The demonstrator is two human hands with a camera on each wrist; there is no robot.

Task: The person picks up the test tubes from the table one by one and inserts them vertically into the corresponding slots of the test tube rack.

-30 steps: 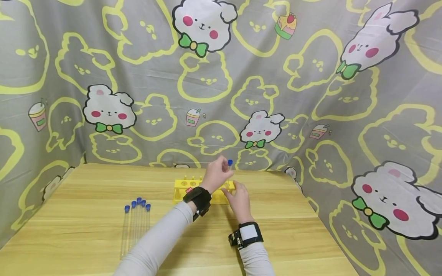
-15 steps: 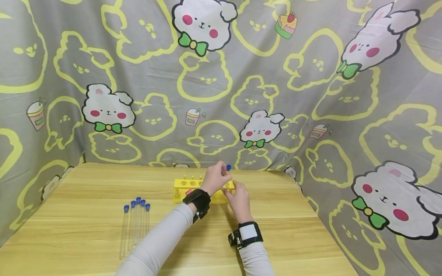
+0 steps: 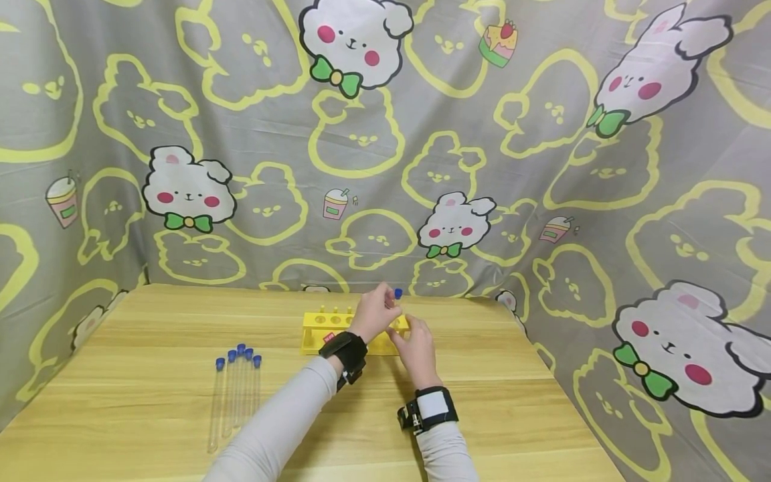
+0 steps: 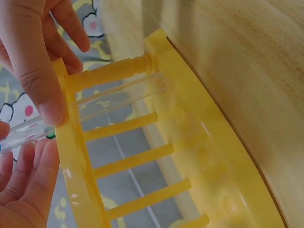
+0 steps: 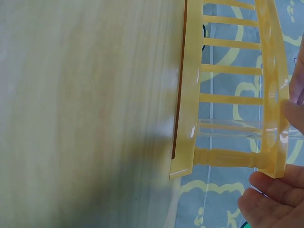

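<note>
Now, keyed to the three current views:

Left hand: left hand (image 3: 375,312) pinches the test tube (image 4: 116,97) near its blue cap (image 3: 398,293), fingers curled round the glass above the rack's top plate.

Right hand: right hand (image 3: 415,348) rests against the right end of the yellow rack (image 3: 319,333), steadying it; whether its fingers curl round the end post or only press it cannot be told from these views.

Tube position: shaft already through an end hole of the top plate, its rounded tip close to the base plate (image 5: 187,95).

Change: cap sits lower than a second ago, when it stood clear above the hand; the tube has slid down into the rack.

Meaning: insertion judged nearly complete; seating and letting go remain.

Elsewhere: five capped spare tubes (image 3: 236,391) lie side by side on the wooden table (image 3: 512,402), well left of the rack.
</note>
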